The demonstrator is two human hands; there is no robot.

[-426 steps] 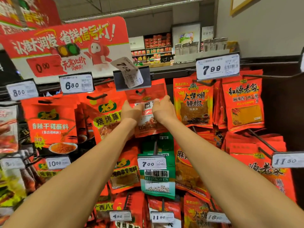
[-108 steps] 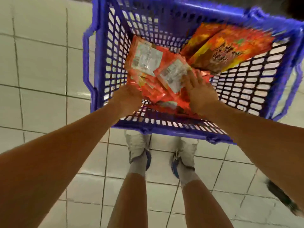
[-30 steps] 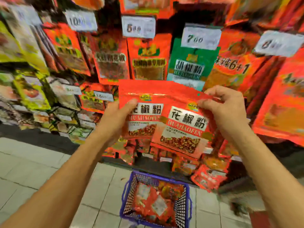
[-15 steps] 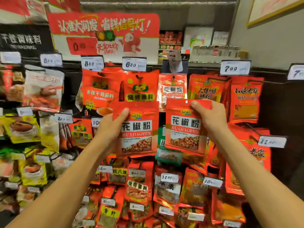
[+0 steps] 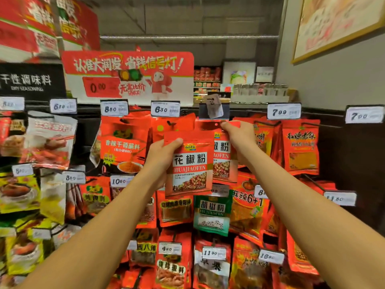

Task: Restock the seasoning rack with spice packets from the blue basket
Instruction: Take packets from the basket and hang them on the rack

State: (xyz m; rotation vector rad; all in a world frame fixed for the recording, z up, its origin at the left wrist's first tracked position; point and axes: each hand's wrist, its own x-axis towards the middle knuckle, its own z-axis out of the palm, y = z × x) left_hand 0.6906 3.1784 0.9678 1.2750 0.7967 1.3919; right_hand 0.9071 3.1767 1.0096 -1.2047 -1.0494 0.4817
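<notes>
My right hand was up at the top row of the seasoning rack, thumb and fingers pinched on the top edge of one huajiao powder packet, its punched hole just beyond my fingertips and directly under the tilted price tag holder marked 7.00. I could not make out the hook itself, so I could not tell whether the hole had already caught it; I judged that I was in the middle of threading it on.

My left hand gripped a second huajiao powder packet by its upper left corner, thumb across the front and the fingers hidden behind it. That packet hung lower than my right fingers and just to their left, overlapping the front of the first one and well short of the hook.

By my reading the restock was only partly done: one packet at the hook, one waiting in hand. The blue basket was out of view, so I could not tell what remained in it. Around my fingers the neighbouring hooks looked full, with the 6.30 price tag just left of them and the 7.99 price tag to their right.
</notes>
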